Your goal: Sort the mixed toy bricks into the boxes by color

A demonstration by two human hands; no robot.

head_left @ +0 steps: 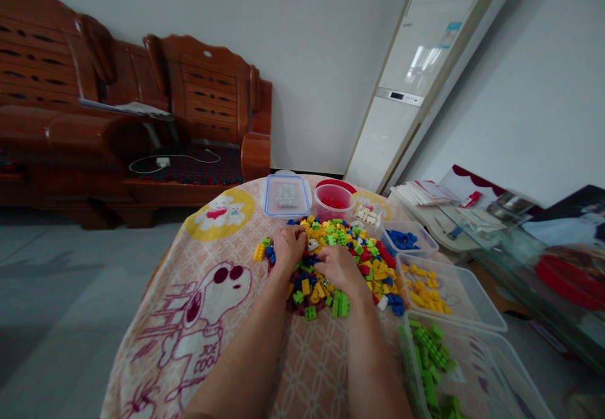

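Note:
A mixed pile of toy building bricks (326,290) in yellow, green, blue, red and white lies on the cloth-covered round table. My left hand (289,246) is at the pile's left side, its fingers curled in among the bricks. Just to its right, my right hand (338,268) reaches into the middle with thumb and fingers bent together. What either hand holds is too small or hidden to make out. Green bricks (340,304) lie at the near edge of the pile, and a yellow brick (259,252) lies off to the left.
Behind the pile stand a blue-rimmed box (266,200) and a round tub (334,190) with red bricks. Clear boxes on the right hold blue pieces (401,239), yellow pieces (428,293) and green pieces (432,350). A cluttered glass table (510,261) stands farther right, a wooden sofa (208,101) behind.

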